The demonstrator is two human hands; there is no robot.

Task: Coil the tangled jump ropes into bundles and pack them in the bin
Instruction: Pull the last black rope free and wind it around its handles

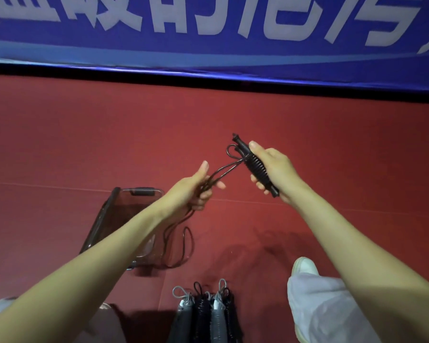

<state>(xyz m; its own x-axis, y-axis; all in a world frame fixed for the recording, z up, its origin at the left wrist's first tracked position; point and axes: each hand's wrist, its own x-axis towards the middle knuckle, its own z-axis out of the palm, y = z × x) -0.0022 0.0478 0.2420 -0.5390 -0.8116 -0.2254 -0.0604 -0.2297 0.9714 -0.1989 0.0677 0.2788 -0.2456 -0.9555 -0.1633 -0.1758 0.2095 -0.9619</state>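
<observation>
Right, black jump rope (256, 169) is up in the air in front of me, above the red floor (332, 149), not in the bin. Two handles lie side by side as one stick, tilted, top end up-left, bottom end down-right. Thin black cord is wound round their middle in tight neat turns with a ribbed look. Both handle ends poke out bare past the winding, and a small loop sticks out beside the top end.

My right hand (278, 167) wraps the wound part, thumb along the top, fingers curled under. Loose cord (233, 165) runs as a doubled strand down-left into my left hand (196, 190), which grips it in a fist, thumb up. Below the fist the cord hangs and ends in a slack loop at the floor, just beside the bin (124, 211).

Bin is smoky see-through plastic with a dark handle at the far rim. It sits on the floor under my left forearm, partly hidden; cannot tell what is in it.

Near my feet four wound bundles (206, 315) lie side by side on the floor, grey and black alternating, loops at their far ends. White shoe (305, 267) and pale trouser leg (317, 308) are right of them. Blue banner (208, 53) with white characters runs along the floor's far edge.
</observation>
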